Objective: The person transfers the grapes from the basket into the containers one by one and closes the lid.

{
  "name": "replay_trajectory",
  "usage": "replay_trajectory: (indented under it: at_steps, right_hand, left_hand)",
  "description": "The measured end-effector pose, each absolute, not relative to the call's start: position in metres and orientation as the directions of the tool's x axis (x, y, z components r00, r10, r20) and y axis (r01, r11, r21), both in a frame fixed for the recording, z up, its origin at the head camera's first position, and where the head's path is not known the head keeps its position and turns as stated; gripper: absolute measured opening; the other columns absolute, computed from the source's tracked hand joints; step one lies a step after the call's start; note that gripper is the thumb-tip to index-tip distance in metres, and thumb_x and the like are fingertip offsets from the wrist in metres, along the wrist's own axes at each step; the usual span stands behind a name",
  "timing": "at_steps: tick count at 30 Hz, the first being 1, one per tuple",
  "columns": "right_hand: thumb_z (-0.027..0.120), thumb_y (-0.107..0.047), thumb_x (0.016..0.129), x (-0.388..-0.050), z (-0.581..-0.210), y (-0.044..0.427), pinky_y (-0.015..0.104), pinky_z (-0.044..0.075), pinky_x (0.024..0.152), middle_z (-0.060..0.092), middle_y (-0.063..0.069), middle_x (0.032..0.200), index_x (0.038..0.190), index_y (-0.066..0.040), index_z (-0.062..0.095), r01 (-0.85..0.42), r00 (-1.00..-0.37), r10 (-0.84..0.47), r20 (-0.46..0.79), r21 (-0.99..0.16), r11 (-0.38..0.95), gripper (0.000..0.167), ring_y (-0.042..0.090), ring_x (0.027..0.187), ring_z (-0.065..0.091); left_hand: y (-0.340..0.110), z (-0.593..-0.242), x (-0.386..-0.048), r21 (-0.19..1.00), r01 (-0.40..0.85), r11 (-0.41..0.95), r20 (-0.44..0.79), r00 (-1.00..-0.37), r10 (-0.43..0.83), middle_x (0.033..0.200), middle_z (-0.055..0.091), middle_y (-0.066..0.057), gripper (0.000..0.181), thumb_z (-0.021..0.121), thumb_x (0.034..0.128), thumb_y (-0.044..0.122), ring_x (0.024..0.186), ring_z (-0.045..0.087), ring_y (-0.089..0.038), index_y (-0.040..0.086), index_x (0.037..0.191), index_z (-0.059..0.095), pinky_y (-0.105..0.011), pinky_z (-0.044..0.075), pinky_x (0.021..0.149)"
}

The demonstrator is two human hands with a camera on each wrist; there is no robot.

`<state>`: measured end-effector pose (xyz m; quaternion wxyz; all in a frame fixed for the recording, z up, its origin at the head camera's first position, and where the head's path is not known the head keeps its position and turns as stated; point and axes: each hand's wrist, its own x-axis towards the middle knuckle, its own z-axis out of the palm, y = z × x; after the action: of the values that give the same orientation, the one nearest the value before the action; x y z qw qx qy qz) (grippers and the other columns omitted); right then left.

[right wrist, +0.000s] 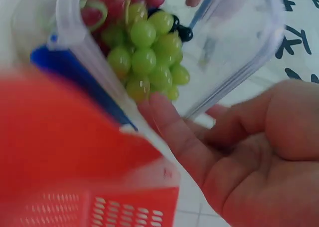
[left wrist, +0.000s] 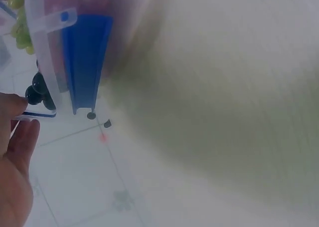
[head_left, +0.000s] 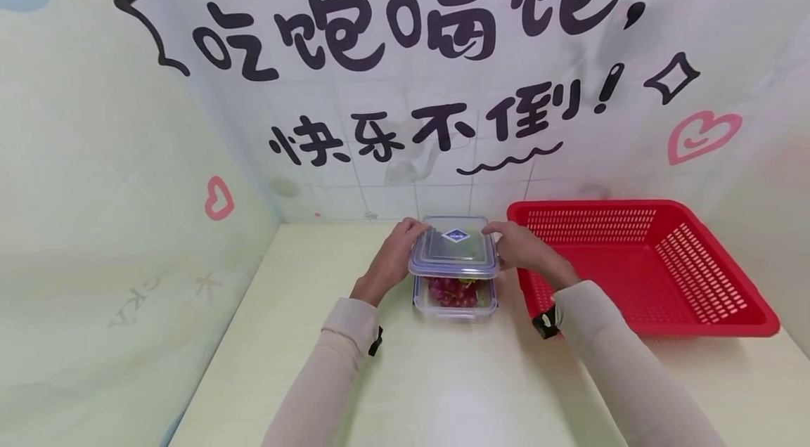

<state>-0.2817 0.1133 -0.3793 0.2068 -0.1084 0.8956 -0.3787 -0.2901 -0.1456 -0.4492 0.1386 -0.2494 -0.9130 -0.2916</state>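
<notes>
A clear lid (head_left: 454,251) with a bluish rim and a blue diamond label is tilted over a clear food container (head_left: 457,312), its near edge raised. My left hand (head_left: 394,255) pinches the lid's left edge, thumb and fingers on either side in the left wrist view. On the other side, my right hand (head_left: 526,248) grips the lid's right edge, its fingers close to the green grapes (right wrist: 149,57). Red grapes (head_left: 451,292) lie at the container's front; dark grapes (left wrist: 39,91) show farther back. A blue side latch (left wrist: 85,57) hangs unfastened. The lid partly hides the contents.
To the right of the container stands a red perforated basket (head_left: 607,329), close to my right forearm. Behind the pale table (head_left: 443,377), a white printed backdrop (head_left: 354,194) rises, and another side of it borders the left.
</notes>
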Motion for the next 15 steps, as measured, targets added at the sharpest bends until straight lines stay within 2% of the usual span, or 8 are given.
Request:
replay_trajectory:
  at_steps: [3,6,10,13,15]
  right_hand:
    - [0.049,-0.014,0.101,-0.278,-0.382,0.106,0.038,0.061,0.082,0.054,0.025,0.135,0.143,0.001,0.047,0.029,-0.915,-0.275,-0.295,-0.728,0.685,0.045,0.031,0.099,0.062]
    - [0.050,-0.027,0.103,-0.274,-0.386,0.099,0.038,0.060,0.081,0.059,0.024,0.126,0.141,0.003,0.044,0.040,-0.936,-0.216,-0.276,-0.696,0.717,0.049,0.029,0.097,0.062]
    - [0.052,-0.026,0.103,-0.270,-0.390,0.091,0.032,0.056,0.074,0.061,0.021,0.112,0.137,0.004,0.043,0.026,-0.957,-0.160,-0.241,-0.623,0.782,0.047,0.028,0.092,0.061]
    - [0.050,-0.020,0.103,-0.270,-0.393,0.087,0.027,0.052,0.067,0.061,0.018,0.102,0.133,0.004,0.047,0.011,-0.964,-0.145,-0.225,-0.575,0.818,0.038,0.026,0.087,0.061]
    - [0.048,-0.016,0.103,-0.270,-0.395,0.086,0.026,0.049,0.063,0.060,0.017,0.098,0.129,0.005,0.050,0.001,-0.966,-0.142,-0.217,-0.553,0.833,0.034,0.026,0.084,0.060]
  left_hand:
    - [-0.145,-0.453,-0.287,0.413,0.558,0.720,0.410,-0.820,0.400,0.123,0.055,-0.013,0.043,0.058,0.0901,-0.013,0.124,0.052,-0.032,0.006,0.128,0.063,-0.044,0.046,0.108]
    - [-0.145,-0.457,-0.284,0.387,0.557,0.735,0.405,-0.819,0.407,0.128,0.054,-0.013,0.042,0.061,0.0902,-0.011,0.132,0.047,-0.034,0.007,0.128,0.063,-0.044,0.043,0.111]
    - [-0.147,-0.459,-0.279,0.311,0.557,0.770,0.355,-0.820,0.449,0.136,0.050,-0.013,0.048,0.064,0.0892,-0.009,0.134,0.045,-0.031,0.008,0.134,0.059,-0.040,0.046,0.108]
    - [-0.149,-0.457,-0.277,0.230,0.569,0.789,0.315,-0.811,0.493,0.140,0.049,-0.013,0.056,0.063,0.0861,-0.014,0.133,0.047,-0.028,0.009,0.137,0.057,-0.037,0.049,0.104]
    - [-0.150,-0.455,-0.278,0.221,0.562,0.797,0.289,-0.818,0.497,0.140,0.050,-0.012,0.056,0.058,0.0864,-0.016,0.133,0.047,-0.027,0.009,0.137,0.058,-0.037,0.049,0.105]
